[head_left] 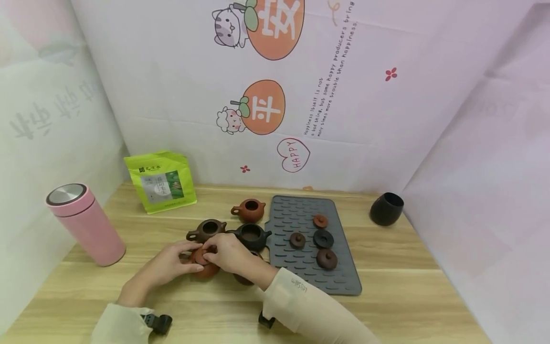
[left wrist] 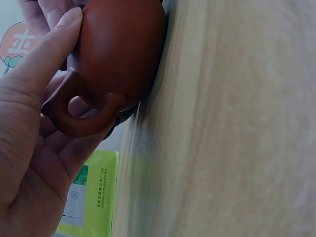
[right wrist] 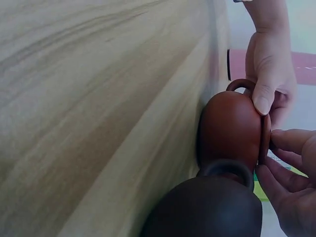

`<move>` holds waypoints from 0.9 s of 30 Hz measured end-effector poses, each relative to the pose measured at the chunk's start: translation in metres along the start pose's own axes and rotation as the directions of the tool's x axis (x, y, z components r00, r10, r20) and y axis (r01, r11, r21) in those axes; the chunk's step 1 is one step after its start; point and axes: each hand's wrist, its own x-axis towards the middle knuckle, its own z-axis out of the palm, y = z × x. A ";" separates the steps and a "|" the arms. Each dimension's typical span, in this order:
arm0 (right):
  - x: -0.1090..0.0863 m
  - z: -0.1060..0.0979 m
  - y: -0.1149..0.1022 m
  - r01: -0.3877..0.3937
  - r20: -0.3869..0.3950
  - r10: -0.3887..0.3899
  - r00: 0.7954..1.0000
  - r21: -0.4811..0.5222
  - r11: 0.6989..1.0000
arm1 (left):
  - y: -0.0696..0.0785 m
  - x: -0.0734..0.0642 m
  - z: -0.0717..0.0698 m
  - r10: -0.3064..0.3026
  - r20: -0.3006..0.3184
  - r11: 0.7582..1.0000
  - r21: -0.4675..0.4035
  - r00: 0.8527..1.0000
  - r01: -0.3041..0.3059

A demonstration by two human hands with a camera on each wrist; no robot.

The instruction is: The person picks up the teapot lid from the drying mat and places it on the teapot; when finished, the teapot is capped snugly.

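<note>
A reddish-brown clay teapot [head_left: 207,273] stands on the wooden table, its looped handle [left wrist: 84,126] towards my left hand [head_left: 172,262]. That hand grips the teapot at its handle side, thumb against the upper body near the rim. From above, my right hand [head_left: 225,251] pinches a matching lid [right wrist: 265,138] at the teapot's mouth; whether the lid is fully seated I cannot tell. A dark teapot [right wrist: 210,212] sits close beside, partly under the right forearm in the head view. Behind are a brown teapot [head_left: 201,235], a black teapot [head_left: 257,243] and a small red-brown teapot [head_left: 250,217], all lidless.
A grey mat [head_left: 296,210] to the right bears several lids, including a dark brown lid [head_left: 327,259]. Beyond it stands a black cup [head_left: 384,215]. On the left are a pink bottle [head_left: 94,234] and a green tea bag [head_left: 185,181]. White printed sheets enclose the table.
</note>
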 end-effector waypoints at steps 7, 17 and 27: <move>0.000 0.006 -0.001 0.000 -0.018 -0.001 1.000 -0.027 1.000 | -0.002 -0.002 0.003 -0.021 0.005 1.000 -0.018 1.000 0.021; -0.008 -0.007 0.007 -0.045 0.039 0.042 0.998 0.070 0.997 | 0.002 -0.002 0.001 -0.015 0.006 0.999 0.040 1.000 0.015; -0.044 -0.053 0.045 -0.092 -0.053 0.101 0.994 0.153 0.984 | 0.004 -0.001 0.000 -0.038 0.007 0.998 0.056 0.999 0.037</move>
